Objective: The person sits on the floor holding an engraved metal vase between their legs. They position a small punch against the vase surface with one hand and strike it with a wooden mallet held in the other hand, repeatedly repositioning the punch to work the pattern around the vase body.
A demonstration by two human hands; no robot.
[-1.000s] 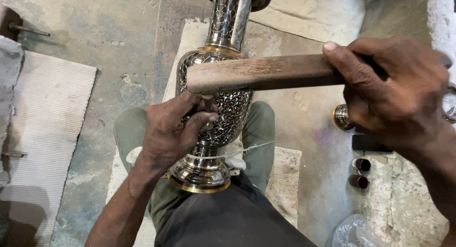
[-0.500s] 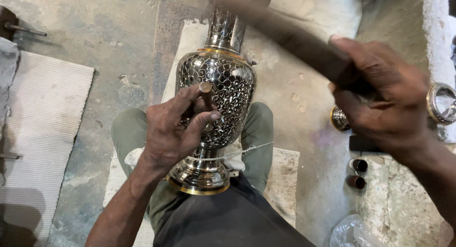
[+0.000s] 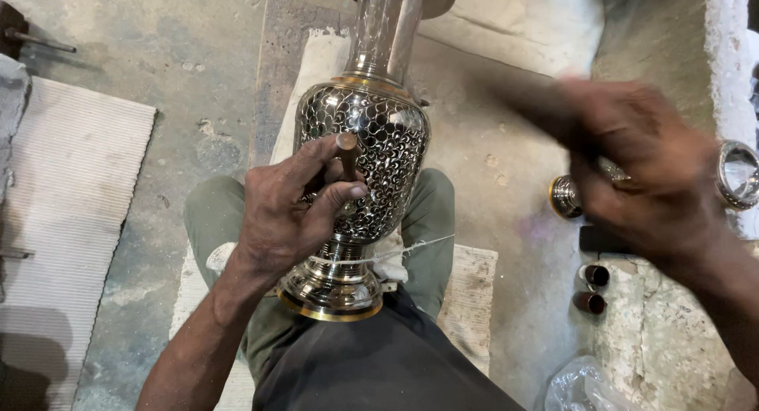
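Engraved silver-and-black metal vase with a brass-coloured foot rim (image 3: 360, 154) lies tilted between the person's knees, foot toward the body, neck away toward the top of frame. Long axis runs near vertical in the head view, leaning slightly right at the top. Belly carries a dense scale-like chased pattern, dark ground with bright lines; neck is smoother with faint engraving; foot is polished and stepped, with a gold band at the edge. White thread wraps the narrow stem above the foot and trails off to the right.

Left hand (image 3: 288, 209) is closed around a short dark metal punch (image 3: 346, 154), thumb and fingers pinching it, tip against the vase belly. Punch stands roughly square to the surface, blunt head up toward the camera.

Right hand (image 3: 644, 178) is motion-blurred, raised to the right of the vase; fingers curl in as if around something, but whether it holds anything I cannot tell.

No packages, labels or signs readable. Crumpled clear plastic bag (image 3: 585, 387) at bottom right. Pale ribbed cloth mat (image 3: 67, 213) on the left over rough grey concrete floor (image 3: 198, 71).

Right of the vase: small round metal piece with a brass rim (image 3: 565, 196), black rectangular block (image 3: 605, 241), two small dark cylindrical caps (image 3: 593, 288), and a shiny metal ring (image 3: 739, 174) on the pale ledge at the right edge.

Olive trousers (image 3: 431, 213) are at the knees, with a dark shirt below.
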